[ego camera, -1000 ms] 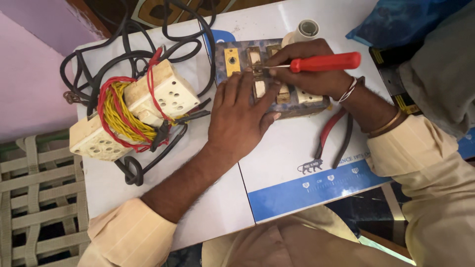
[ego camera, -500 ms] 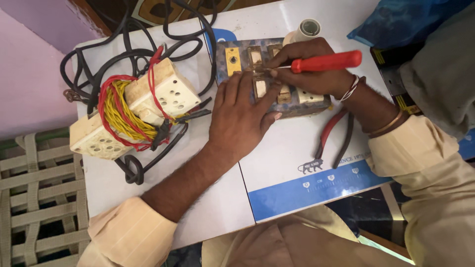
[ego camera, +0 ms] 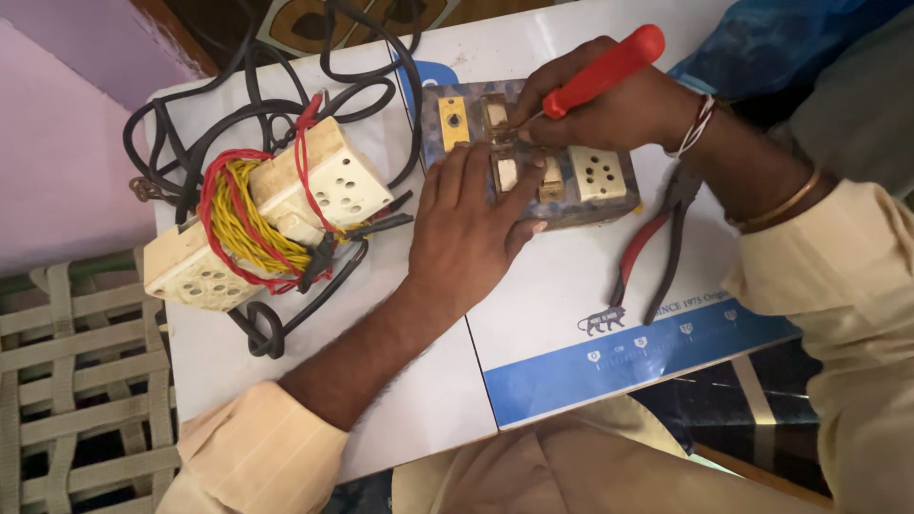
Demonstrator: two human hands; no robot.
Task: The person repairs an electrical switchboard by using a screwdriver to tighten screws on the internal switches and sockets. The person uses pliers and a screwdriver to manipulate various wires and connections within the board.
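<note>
Since the earlier frame, the red screwdriver (ego camera: 602, 69) has tilted steeper, handle toward one o'clock. Beneath everything lies a white board (ego camera: 562, 305); at its twelve o'clock sits the switch panel (ego camera: 581, 181). To pin it steady, the left hand (ego camera: 471, 233) presses down flat, fingers spread. Closed around the screwdriver, the right hand (ego camera: 614, 109) aims its tip at a panel fitting. Pliers (ego camera: 657, 243) rest at three o'clock.

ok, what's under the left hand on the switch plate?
The left hand lies flat on the switch plate. Cream switches show by its fingers and a socket beside them. The plate beneath the palm is hidden.
</note>
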